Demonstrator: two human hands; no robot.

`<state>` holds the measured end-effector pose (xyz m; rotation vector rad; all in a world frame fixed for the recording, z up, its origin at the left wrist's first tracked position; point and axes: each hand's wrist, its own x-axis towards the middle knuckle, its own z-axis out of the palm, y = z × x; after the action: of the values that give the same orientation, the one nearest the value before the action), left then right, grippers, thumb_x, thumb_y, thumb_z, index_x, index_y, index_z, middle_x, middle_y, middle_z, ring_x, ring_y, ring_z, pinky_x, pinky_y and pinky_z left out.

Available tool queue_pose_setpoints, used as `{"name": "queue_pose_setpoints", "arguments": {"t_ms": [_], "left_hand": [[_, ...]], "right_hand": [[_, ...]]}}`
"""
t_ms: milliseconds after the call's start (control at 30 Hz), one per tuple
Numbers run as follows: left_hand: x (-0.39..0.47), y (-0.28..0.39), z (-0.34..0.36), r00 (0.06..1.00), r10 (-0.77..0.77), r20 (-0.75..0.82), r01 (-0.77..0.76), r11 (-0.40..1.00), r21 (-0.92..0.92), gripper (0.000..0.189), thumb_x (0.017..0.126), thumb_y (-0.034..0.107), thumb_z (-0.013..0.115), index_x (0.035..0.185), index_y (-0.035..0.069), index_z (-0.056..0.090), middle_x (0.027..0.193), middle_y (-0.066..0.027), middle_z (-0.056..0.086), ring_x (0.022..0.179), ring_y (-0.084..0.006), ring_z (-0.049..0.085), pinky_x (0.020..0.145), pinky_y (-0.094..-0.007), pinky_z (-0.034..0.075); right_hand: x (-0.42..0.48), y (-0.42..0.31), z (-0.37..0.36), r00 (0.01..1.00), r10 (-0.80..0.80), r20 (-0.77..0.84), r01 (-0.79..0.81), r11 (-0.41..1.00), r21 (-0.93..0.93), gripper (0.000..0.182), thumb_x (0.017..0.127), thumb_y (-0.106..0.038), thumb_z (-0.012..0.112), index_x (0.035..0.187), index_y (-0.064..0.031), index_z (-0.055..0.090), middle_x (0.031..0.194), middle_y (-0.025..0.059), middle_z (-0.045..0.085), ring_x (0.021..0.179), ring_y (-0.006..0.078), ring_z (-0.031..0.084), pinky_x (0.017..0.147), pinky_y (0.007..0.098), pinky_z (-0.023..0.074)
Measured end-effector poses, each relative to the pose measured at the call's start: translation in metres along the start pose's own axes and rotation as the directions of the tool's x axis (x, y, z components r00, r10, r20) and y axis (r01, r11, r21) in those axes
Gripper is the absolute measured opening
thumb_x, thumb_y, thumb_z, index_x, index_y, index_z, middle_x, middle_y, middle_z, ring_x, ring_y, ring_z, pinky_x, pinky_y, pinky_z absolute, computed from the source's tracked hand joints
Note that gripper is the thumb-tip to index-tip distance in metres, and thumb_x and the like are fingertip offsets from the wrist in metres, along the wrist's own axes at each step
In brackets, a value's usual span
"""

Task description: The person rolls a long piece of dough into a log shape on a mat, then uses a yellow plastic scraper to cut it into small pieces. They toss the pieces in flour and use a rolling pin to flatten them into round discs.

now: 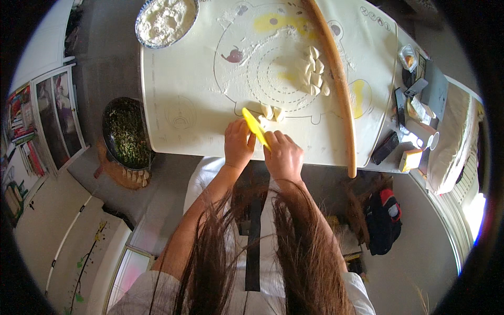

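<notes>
My right hand (284,155) grips a yellow knife (255,126), its blade slanting up and to the left. Close against the blade's left side is my left hand (237,142), fingers curled down over the mat. Whatever lies beneath those fingers is hidden. Just beyond the blade sit two cut pieces of dough, a left one (266,111) and a right one (279,114), with a bit of dough partly covered by the knife. Farther right, a cluster of several dough pieces (315,80) rests on the floured, printed kneading mat (189,78).
A long wooden rolling pin (341,82) lies along the mat's right side, overhanging the front edge. At the far left corner stands a bowl of flour (167,21). Chopped green filling fills a dark basin (128,134) lower left. Boxes and a mug (423,134) crowd the right.
</notes>
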<state>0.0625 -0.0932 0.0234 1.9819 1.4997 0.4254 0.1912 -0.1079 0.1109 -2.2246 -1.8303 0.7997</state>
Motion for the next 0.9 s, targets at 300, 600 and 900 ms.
{"name": "queue_pose_setpoints", "arguments": {"t_ms": [300, 600, 900], "left_hand": [[-0.004, 0.008, -0.008, 0.993, 0.109, 0.042, -0.110, 0.993, 0.034, 0.022, 0.071, 0.008, 0.063, 0.093, 0.004, 0.059, 0.095, -0.0087, 0.056, 0.091, -0.0289, 0.051, 0.083, -0.0407, 0.039], [-0.006, 0.000, -0.008, 0.985, 0.123, 0.119, -0.119, 0.992, -0.042, 0.031, 0.075, 0.014, 0.063, 0.103, 0.003, 0.055, 0.100, -0.0140, 0.054, 0.094, -0.0336, 0.050, 0.086, -0.0436, 0.038], [-0.006, -0.020, -0.010, 0.997, -0.039, -0.061, 0.037, 0.999, -0.033, 0.028, 0.074, 0.007, 0.059, 0.101, 0.002, 0.053, 0.099, -0.0137, 0.056, 0.092, -0.0335, 0.050, 0.084, -0.0426, 0.040]], "right_hand": [[-0.019, 0.010, 0.017, 0.999, 0.035, 0.029, -0.033, 0.998, -0.056, 0.012, 0.072, -0.010, 0.059, 0.082, -0.0106, 0.052, 0.074, 0.0028, 0.054, 0.069, 0.0199, 0.059, 0.054, 0.0327, 0.0489], [0.003, -0.003, 0.042, 0.993, 0.089, -0.072, -0.092, 0.995, -0.035, 0.012, 0.073, -0.011, 0.059, 0.083, -0.0097, 0.053, 0.076, 0.0032, 0.055, 0.069, 0.0210, 0.059, 0.055, 0.0328, 0.0488], [-0.027, -0.008, 0.025, 1.000, -0.016, 0.015, 0.015, 0.999, 0.031, 0.018, 0.072, -0.012, 0.061, 0.089, -0.0100, 0.054, 0.079, 0.0028, 0.055, 0.073, 0.0201, 0.059, 0.056, 0.0329, 0.0492]]}}
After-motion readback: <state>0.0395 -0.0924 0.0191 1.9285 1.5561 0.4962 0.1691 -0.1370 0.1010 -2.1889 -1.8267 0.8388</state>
